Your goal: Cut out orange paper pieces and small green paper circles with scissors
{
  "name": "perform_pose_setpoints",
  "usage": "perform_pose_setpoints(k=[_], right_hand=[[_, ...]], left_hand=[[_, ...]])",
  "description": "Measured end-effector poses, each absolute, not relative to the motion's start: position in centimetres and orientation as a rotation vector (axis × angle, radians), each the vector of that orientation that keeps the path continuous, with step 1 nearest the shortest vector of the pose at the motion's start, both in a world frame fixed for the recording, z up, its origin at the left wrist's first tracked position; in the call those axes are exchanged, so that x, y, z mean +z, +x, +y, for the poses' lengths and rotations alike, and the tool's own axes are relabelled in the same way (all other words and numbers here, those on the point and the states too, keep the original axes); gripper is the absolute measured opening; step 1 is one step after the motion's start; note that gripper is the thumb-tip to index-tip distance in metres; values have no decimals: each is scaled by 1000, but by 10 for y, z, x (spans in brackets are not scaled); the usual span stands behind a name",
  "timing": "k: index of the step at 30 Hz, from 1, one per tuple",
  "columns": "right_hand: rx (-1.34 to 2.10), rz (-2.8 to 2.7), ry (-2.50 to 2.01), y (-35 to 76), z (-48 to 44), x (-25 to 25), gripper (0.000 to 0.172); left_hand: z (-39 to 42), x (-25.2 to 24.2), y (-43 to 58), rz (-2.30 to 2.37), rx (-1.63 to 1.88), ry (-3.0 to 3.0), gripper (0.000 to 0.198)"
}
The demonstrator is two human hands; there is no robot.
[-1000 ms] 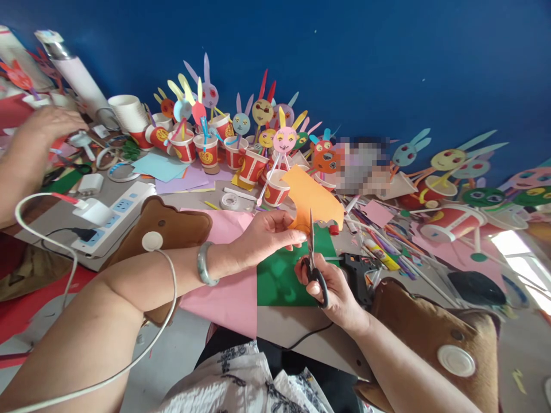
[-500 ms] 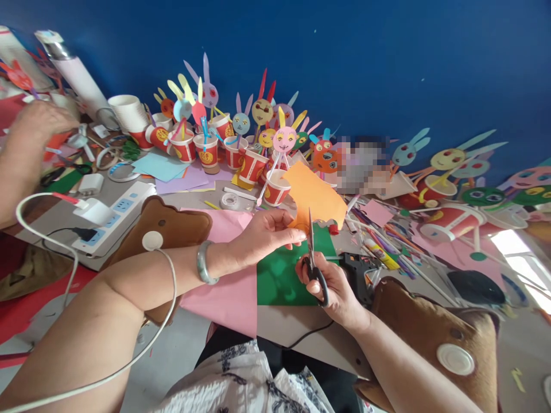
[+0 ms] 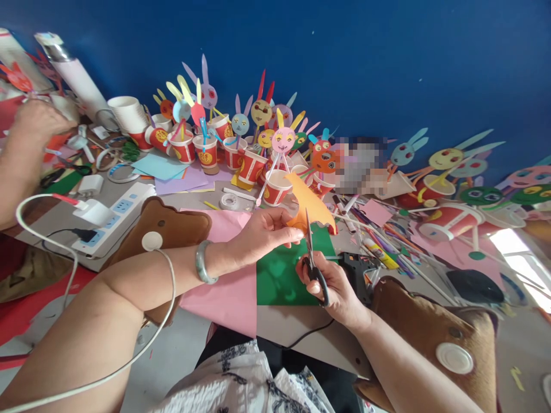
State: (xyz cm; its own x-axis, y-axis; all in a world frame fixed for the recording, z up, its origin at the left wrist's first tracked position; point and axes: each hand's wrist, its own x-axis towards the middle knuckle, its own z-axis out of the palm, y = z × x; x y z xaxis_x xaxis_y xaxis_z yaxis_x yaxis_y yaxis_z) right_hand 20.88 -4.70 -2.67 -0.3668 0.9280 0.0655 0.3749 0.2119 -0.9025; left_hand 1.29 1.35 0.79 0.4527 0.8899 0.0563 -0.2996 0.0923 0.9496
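My left hand [image 3: 270,234] pinches an orange sheet of paper [image 3: 310,202] by its near left edge. The paper is tilted and has a scalloped lower edge. In my right hand [image 3: 331,281] is a pair of black-handled scissors [image 3: 311,252], blades pointing up and meeting the paper close to my left fingertips. Both hands are above a green sheet [image 3: 279,281], with a pink sheet [image 3: 224,304] to its left. Just beyond the paper stands a red and white paper cup [image 3: 275,189] with a pink rabbit face [image 3: 284,139] over it.
Rabbit-faced paper cups line the blue wall. A power strip [image 3: 116,215] and a brown cushion [image 3: 172,226] lie left; a glue gun [image 3: 357,274], pens and another cushion [image 3: 430,338] lie right. A white cable [image 3: 170,321] crosses my left forearm. Another person's hand [image 3: 41,123] is at far left.
The orange paper has turned and tilted in my left hand, so it looks narrower and shows less of its right side. My hands have stayed nearly in place.
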Motion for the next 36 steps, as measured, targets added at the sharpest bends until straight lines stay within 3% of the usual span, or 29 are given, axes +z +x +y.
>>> perform_pose_setpoints(k=[36], right_hand=[[1123,-1911,-1183,208,-47,-20,65]], left_hand=[[16,6,11,635,957,1266,15]])
